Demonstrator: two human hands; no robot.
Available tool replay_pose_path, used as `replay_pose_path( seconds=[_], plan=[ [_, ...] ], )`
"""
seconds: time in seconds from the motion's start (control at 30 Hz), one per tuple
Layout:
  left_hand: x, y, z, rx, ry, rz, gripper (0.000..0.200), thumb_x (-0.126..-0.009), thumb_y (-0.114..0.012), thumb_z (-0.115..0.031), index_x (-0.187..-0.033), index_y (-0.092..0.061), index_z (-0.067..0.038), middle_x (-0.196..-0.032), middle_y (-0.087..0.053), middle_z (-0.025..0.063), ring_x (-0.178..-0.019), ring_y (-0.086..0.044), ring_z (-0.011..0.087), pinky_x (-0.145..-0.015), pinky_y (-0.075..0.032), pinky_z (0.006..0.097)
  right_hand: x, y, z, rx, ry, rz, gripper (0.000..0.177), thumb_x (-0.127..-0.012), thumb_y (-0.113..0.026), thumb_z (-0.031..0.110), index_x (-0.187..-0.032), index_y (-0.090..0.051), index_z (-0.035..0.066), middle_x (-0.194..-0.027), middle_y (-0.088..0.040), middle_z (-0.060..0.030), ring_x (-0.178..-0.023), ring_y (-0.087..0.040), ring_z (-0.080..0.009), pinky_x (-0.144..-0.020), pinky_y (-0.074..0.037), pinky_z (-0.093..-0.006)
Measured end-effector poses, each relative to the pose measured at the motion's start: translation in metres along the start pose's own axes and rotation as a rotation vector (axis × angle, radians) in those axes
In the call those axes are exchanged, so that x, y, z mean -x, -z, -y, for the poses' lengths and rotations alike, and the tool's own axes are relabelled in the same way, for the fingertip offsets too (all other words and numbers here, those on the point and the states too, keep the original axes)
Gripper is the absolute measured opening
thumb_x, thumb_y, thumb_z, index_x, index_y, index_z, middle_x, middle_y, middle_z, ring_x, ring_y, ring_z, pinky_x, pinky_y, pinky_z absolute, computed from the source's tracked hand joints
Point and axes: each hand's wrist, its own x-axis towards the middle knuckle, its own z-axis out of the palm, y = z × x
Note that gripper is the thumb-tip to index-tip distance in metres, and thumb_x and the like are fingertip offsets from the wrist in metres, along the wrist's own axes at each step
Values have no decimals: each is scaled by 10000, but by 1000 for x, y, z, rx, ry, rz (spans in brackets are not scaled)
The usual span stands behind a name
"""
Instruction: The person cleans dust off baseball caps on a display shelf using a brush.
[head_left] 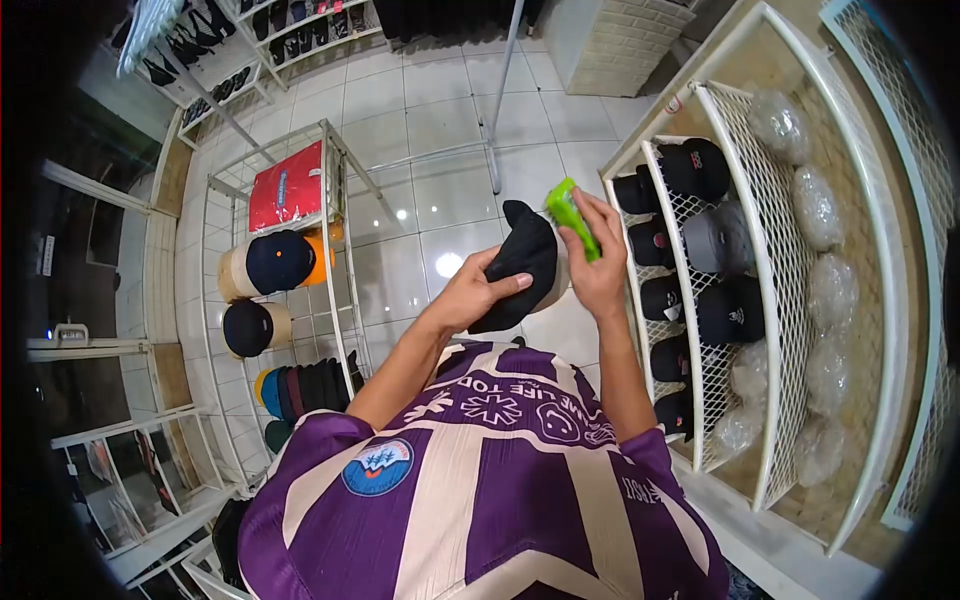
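Note:
A black cap hangs in front of my chest, tilted, with a pale panel on its right side. My left hand is closed on its left edge, thumb pressed across the dark fabric. Just to the right, my right hand grips a bright green brush, a small oblong one held almost upright. The brush is right beside the cap's pale side, and its working face is mostly hidden from me.
On the left, a white wire rack carries caps and a red packaged garment. Mesh shelves on the right hold more caps and clear plastic-wrapped bundles. A metal stand is ahead on the tiled floor.

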Motion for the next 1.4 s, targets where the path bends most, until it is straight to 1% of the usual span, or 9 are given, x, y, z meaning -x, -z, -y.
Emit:
replay_pose_path(
  seconds=[0.13, 0.3, 0.4, 0.57, 0.7, 0.9, 1.07, 1.27, 1.4],
  plan=[
    [1, -17, 11, 96, 13, 87, 355, -934, -712, -118, -1260, -619, -15, -1040, -696, 19, -890, -648, 86, -812, -541, 248, 29, 10, 6, -2, 118, 123, 498, -818, -780, 81, -1302, -666, 103, -1287, -584, -200, -1189, -581, -352, -1003, -464, -407],
    [3, -33, 19, 116, 50, -12, 386, -913, -728, -90, -1268, -605, -5, -1075, -700, 44, -919, -672, 117, -849, -561, 272, 25, 31, -25, 2, -80, -39, 497, -816, -772, 52, -1299, -667, 107, -1241, -590, -198, -1176, -581, -339, -995, -469, -383],
    [5, -35, 33, 70, 36, 63, 406, -915, -733, -111, -1293, -615, -21, -1070, -706, 30, -897, -664, 94, -821, -556, 252, 41, 37, 9, -111, 109, 189, 485, -825, -758, 38, -1296, -659, 94, -1225, -592, -187, -1165, -587, -324, -988, -472, -377],
    [17, -53, 25, -18, -17, 36, 444, -918, -731, -114, -1326, -583, -21, -1095, -688, 33, -944, -648, 108, -841, -554, 274, 37, 54, -48, 29, -73, 57, 439, -864, -726, 50, -1296, -646, 53, -1217, -617, -176, -1160, -593, -320, -999, -464, -376],
    [13, -56, 14, -32, 91, 52, 530, -912, -720, -60, -1402, -523, -16, -1145, -678, 43, -1006, -635, 109, -907, -531, 274, 39, 63, 5, -153, 68, 157, 406, -901, -704, 81, -1295, -633, 16, -1253, -621, -180, -1175, -592, -309, -1016, -451, -368],
    [12, -66, 15, 9, -7, 97, 555, -882, -749, -54, -1387, -526, 1, -1197, -675, 66, -1030, -659, 143, -923, -545, 285, 46, 63, -52, -307, -230, -141, 420, -930, -685, 102, -1335, -600, 28, -1281, -589, -187, -1183, -588, -298, -1030, -442, -366],
    [0, -60, 31, 8, 100, 107, 494, -894, -749, -87, -1343, -561, 2, -1141, -695, 76, -973, -671, 140, -851, -568, 284, 44, 63, -4, -154, 84, 89, 397, -931, -689, 105, -1308, -608, 9, -1250, -601, -176, -1188, -576, -289, -1024, -443, -363],
    [0, -58, 39, -10, 109, 36, 400, -902, -749, -113, -1256, -606, 8, -1058, -708, 46, -896, -676, 118, -812, -564, 266, 34, 75, -30, -46, -123, 39, 405, -956, -653, 81, -1352, -589, 21, -1282, -584, -156, -1211, -562, -247, -1053, -423, -343],
    [0, -62, 27, -26, 153, 64, 415, -901, -750, -119, -1268, -606, 8, -1087, -708, 64, -932, -671, 123, -855, -556, 281, 41, 63, -8, -158, 34, 92, 425, -896, -718, 108, -1312, -640, 65, -1243, -616, -164, -1169, -586, -307, -1018, -450, -373]
  ],
)
